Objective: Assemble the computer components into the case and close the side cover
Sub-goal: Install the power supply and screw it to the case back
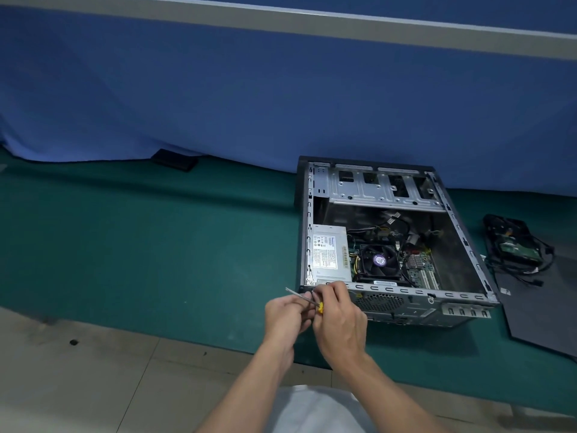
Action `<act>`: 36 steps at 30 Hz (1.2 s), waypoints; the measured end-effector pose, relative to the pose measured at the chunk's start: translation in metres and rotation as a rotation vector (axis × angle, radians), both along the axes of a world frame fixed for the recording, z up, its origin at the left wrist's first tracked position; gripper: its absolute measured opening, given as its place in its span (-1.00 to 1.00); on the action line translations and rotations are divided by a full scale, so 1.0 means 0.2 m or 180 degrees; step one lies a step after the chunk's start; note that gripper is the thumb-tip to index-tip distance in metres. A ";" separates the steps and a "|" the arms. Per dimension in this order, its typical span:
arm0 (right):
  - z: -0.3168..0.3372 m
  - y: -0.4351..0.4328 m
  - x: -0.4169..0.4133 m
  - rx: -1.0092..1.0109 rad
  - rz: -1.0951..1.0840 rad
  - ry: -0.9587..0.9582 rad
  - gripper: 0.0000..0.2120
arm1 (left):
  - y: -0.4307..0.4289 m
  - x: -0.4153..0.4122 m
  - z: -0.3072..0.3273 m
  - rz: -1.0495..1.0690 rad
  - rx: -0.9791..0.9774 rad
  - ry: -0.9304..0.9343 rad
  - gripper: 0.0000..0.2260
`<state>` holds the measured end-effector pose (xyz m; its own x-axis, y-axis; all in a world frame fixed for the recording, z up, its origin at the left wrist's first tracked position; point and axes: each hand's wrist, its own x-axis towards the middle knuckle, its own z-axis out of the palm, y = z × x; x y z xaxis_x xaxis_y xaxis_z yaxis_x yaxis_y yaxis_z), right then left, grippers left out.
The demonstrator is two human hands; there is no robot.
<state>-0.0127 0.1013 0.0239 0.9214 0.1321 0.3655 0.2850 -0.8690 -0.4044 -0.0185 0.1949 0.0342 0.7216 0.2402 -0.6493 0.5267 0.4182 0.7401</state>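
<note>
- Down at six o'clock, nearest the camera, a white garment (315, 407) shows between two bare forearms above the pale tiled floor (93, 370).
- Just beyond, the left hand (287, 314) and right hand (340, 323) touch each other. Both have fingers curled on a screwdriver (298, 294): the right grips its yellow handle and the left pinches the shaft, whose tip points to ten o'clock.
- These hands cover the near left corner of the computer case (406, 300), which lies open side up on the green mat (156, 245).
- Inside the case, a power supply (329, 254) sits at nine o'clock and a cooler fan (379, 260) at the centre. Loose cables lie behind them, and a drive cage (384, 185) is at twelve o'clock.
- At three o'clock of the case, just beside it, the dark side cover (540, 317) lies flat. A hard drive (512, 246) sits by its far end, with tangled wires trailing over the panel.
- Farthest back stands a blue partition (249, 89), with a small black object (175, 160) at its foot, at ten o'clock of the case.
</note>
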 end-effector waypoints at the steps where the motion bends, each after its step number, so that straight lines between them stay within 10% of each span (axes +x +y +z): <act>1: 0.00 0.00 0.00 -0.0022 -0.0008 -0.0027 -0.76 | 0.00 0.00 0.00 0.0020 -0.0016 0.0008 -0.81; 36: 0.00 -0.02 0.03 -0.0036 0.0104 -0.0213 -0.73 | -0.03 0.04 -0.03 0.0302 -0.0306 0.0072 -0.81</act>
